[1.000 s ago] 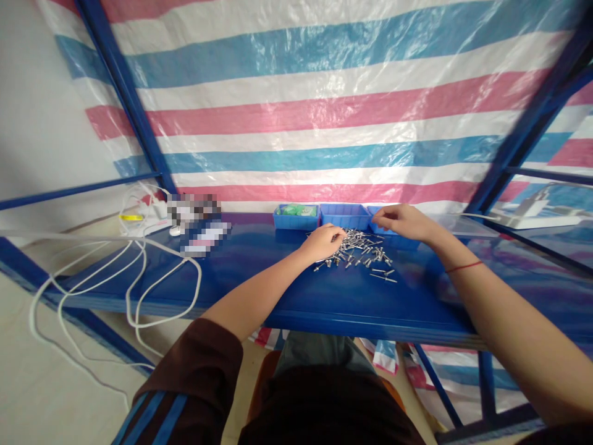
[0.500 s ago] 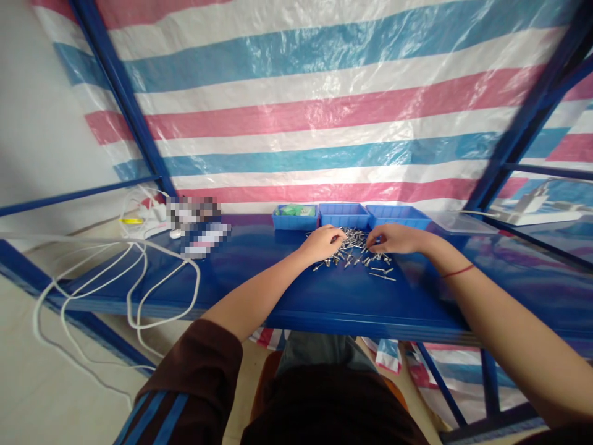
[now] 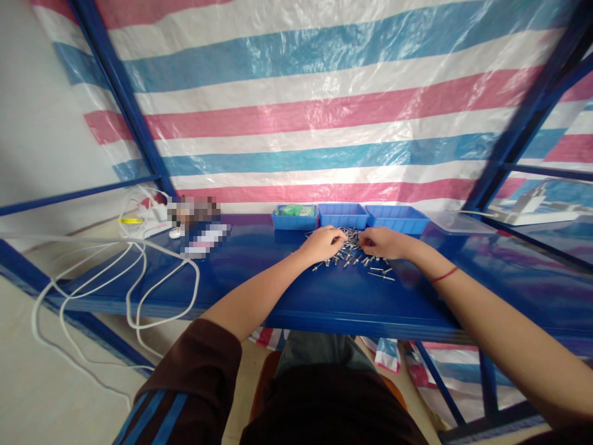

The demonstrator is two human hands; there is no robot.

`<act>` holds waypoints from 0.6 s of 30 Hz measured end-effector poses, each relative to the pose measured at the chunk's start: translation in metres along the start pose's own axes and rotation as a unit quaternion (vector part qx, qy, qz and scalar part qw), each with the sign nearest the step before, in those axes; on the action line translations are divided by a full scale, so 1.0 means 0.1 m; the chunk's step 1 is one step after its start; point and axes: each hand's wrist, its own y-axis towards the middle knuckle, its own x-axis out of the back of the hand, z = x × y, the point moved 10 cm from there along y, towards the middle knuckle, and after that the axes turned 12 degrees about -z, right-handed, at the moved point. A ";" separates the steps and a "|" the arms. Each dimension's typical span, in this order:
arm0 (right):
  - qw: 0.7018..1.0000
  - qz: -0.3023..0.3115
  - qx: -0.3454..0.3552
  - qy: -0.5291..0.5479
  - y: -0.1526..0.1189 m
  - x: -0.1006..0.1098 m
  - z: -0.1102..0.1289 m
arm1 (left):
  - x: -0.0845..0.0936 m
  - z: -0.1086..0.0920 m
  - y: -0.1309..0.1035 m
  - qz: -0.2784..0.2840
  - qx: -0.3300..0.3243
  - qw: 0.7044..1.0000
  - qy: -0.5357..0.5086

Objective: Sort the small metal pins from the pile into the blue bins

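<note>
Silvery pop rivets (image 3: 348,254) lie in a loose pile on the blue tabletop, several of them strewn toward the front. Over the left side of the pile is my left hand (image 3: 325,243), its thumb and fingers curled together; whatever sits between the tips is too small to make out. My right hand (image 3: 380,243) is at the pile's right side with fingers bent down in a pinch, and the fingertips are partly hidden. A few rivets (image 3: 382,275) rest apart, in front of my right hand.
Behind the pile stand three blue bins: the left bin (image 3: 282,221) holds green and whitish packets, beside a middle bin (image 3: 343,216) and a right bin (image 3: 398,217). A clear plastic lid (image 3: 456,224) lies farther right. White cables (image 3: 197,290) loop over the table's left edge.
My right hand has shifted left, closer to my left hand and the middle of the pile. My left hand stays nearly in place.
</note>
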 end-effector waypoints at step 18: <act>0.968 -0.144 -0.012 0.207 0.02 0.34 0.16 | 0.12 -0.12 0.02 -0.056 0.041 0.989 -0.132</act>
